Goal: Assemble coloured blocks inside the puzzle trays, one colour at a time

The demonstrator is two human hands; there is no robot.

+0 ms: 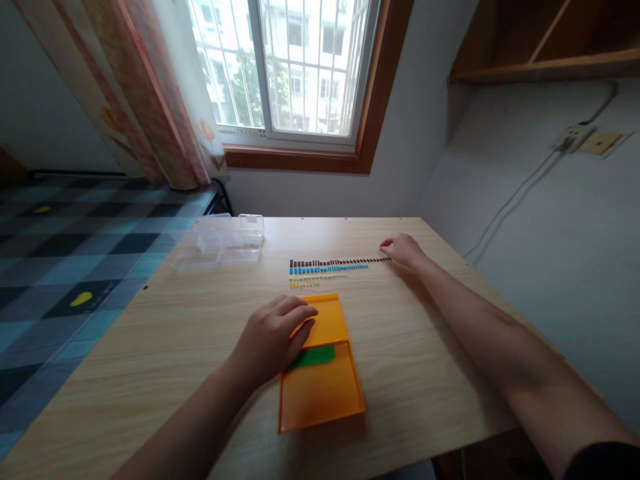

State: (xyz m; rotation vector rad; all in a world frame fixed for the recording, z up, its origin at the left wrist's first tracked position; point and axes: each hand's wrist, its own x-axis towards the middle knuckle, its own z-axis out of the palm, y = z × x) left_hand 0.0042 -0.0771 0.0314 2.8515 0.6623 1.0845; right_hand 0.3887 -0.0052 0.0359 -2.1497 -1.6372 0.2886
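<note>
My left hand (274,333) rests over the left side of an open orange plastic box (325,393). Its fingers are loosely curled, with a gap between thumb and forefinger. Partly under that hand, a flat green strip (320,357) lies in the box. At the far right end of a row of small dark brown pieces (340,261), my right hand (403,250) is closed in a pinch; whatever its fingertips hold is too small to make out. Below the brown row run blue pieces (327,269), pale pieces (320,277) and a shorter yellow row (303,285).
Clear plastic cases (225,243) stand at the back left of the wooden table (200,333). A bed with a checked cover (90,247) adjoins on the left. Beyond the table are a window and a wall; a cable (515,200) hangs along the right wall.
</note>
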